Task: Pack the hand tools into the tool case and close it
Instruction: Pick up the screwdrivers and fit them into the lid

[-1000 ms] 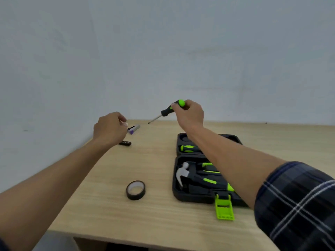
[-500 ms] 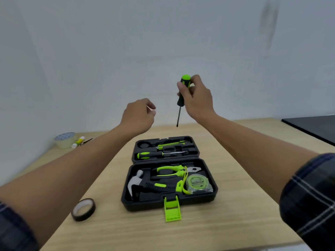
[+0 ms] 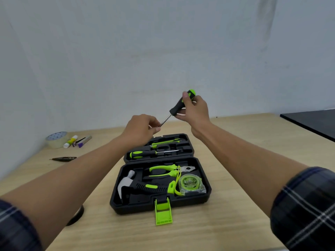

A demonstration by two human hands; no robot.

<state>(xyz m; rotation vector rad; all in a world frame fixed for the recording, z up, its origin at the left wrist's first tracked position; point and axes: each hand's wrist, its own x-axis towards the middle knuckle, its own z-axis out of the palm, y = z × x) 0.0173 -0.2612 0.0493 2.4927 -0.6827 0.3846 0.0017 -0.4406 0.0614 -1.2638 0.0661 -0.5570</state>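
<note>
- Gripping the screwdriver (image 3: 176, 108) by its black-and-green handle is the R hand (image 3: 196, 110), fingers curled round it, up above the far half of the tool case (image 3: 208, 189).
- L hand (image 3: 139, 130) pinches the metal shaft at the tip; shaft slopes down-left btwn the hands.
- Case lies open on the table (image 3: 235, 151), green latch (image 3: 163, 212) folded out toward the viewer.
- Near half: hammer (image 3: 125, 183), pliers (image 3: 163, 169), tape measure (image 3: 190, 182).
- Far half: 2nd screwdriver (image 3: 143, 153) in its slot.
- Far L on table: roll of clear tape (image 3: 56, 140), glue stick (image 3: 70, 141).
</note>
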